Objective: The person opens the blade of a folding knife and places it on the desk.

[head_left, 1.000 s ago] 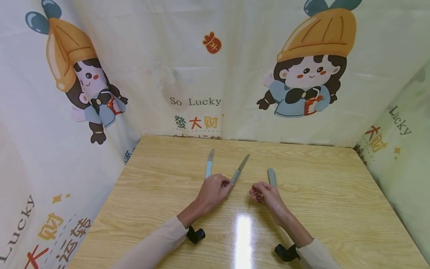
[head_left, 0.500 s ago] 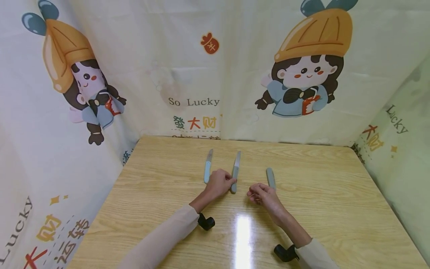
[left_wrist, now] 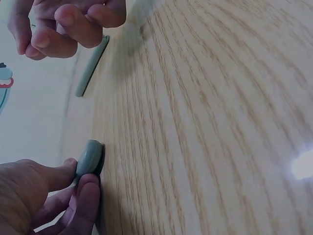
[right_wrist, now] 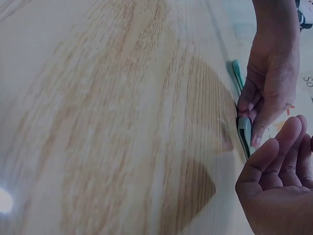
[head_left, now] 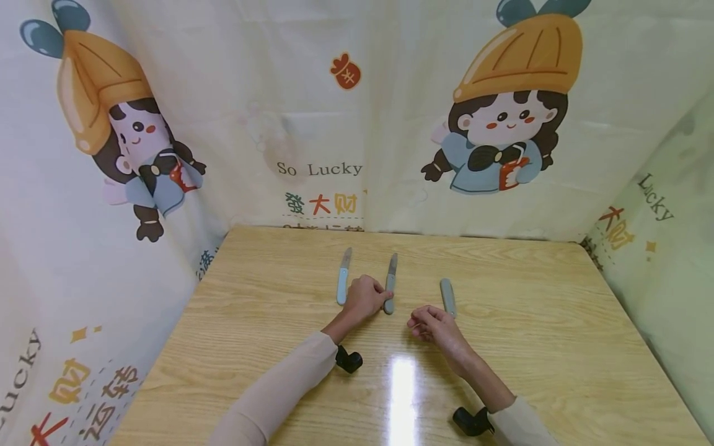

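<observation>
My left hand (head_left: 365,296) pinches the handle of a grey-green knife (head_left: 390,286) between thumb and fingers, low over the wooden table. Its blade points away toward the back. In the left wrist view, the rounded handle end (left_wrist: 90,155) sticks out past the fingertips. A light blue knife (head_left: 343,285) lies just left of that hand, blade also pointing back. My right hand (head_left: 442,333) hovers with loosely curled fingers and holds nothing. Just beyond it lies a third grey-green handle (head_left: 447,296); no blade shows on it.
The wooden table (head_left: 530,334) ends at the back against a printed cloth (head_left: 401,124) that also hangs at both sides. Black wrist cameras (head_left: 349,360) sit under both forearms. A bright reflection shines on the tabletop between the arms.
The left hand has swung the grey-green knife from slanting right to nearly straight, parallel with the light blue one. The right hand stays almost in place; the head view has shifted slightly.
</observation>
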Available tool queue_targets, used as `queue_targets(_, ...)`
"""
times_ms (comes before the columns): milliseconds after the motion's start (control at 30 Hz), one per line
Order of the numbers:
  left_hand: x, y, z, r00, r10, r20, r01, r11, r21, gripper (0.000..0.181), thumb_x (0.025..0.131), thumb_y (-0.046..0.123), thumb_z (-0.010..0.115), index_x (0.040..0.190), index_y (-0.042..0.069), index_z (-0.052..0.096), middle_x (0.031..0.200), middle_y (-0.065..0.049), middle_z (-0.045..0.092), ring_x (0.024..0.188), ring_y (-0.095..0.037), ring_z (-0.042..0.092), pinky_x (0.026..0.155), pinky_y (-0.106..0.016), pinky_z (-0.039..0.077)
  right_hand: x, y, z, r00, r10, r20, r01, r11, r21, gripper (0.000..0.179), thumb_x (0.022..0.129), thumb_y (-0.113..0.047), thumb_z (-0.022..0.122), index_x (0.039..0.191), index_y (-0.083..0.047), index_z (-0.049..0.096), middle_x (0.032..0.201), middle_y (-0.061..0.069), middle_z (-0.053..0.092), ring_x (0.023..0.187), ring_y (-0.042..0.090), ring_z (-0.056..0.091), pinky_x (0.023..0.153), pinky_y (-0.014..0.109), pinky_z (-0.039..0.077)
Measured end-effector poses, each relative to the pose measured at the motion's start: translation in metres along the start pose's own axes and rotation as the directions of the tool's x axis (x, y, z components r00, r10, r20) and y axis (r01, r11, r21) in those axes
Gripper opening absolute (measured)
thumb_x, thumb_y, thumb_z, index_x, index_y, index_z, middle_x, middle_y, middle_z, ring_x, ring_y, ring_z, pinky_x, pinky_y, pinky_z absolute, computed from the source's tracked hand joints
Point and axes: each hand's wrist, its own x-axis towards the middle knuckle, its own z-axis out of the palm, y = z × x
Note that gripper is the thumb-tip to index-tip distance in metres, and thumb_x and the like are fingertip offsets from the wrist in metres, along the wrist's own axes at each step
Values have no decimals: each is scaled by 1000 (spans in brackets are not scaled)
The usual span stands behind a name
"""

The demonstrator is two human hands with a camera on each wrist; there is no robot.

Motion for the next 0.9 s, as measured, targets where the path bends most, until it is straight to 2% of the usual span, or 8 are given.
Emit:
queue_targets(100,1,0,1,1000,-19,-10,19,1000,2,24,89,26,82,70,11,79,56,9,63,51,-8,57,47,-23,43,0,-1,0,1000,-4,-2,4,1000,0,37,108,-25,53,116,11,57,99,11,66,86,23,62,82,34,53)
queue_targets(333,4,0,2,999,-15,-36,15,1000,3,20,86,25,84,74,10,79,64,5,67,55,-8,58,49,-24,44,0,0,1,1000,-12,10,12,1000,-8,37,108,-24,53,115,11,57,99,10,66,86,22,63,82,34,52)
queue_targets(633,0,0,-1,999,-11,-40,9,999,-47,23,89,23,80,72,9,73,61,4,63,54,-10,55,50,-25,43,-1,0,3,997,-10,-72,11,1000,20,31,107,-21,54,111,9,59,95,11,66,81,20,62,79,33,54)
queue_targets(733,-2,-2,-3,998,-16,-53,12,998,-68,22,91,24,76,77,7,72,65,2,63,57,-12,56,53,-28,46,0,0,1,994,-28,-105,30,999,12,27,106,-19,55,107,8,60,94,12,66,79,20,63,77,33,55)
queue_targets(900,-5,-5,-5,997,-2,-73,-3,998,-60,18,95,25,69,96,7,73,81,0,69,71,-14,64,63,-34,53,2,0,-3,987,-60,-149,56,998,-29,23,105,-17,56,102,6,62,91,11,67,78,23,64,77,34,56)
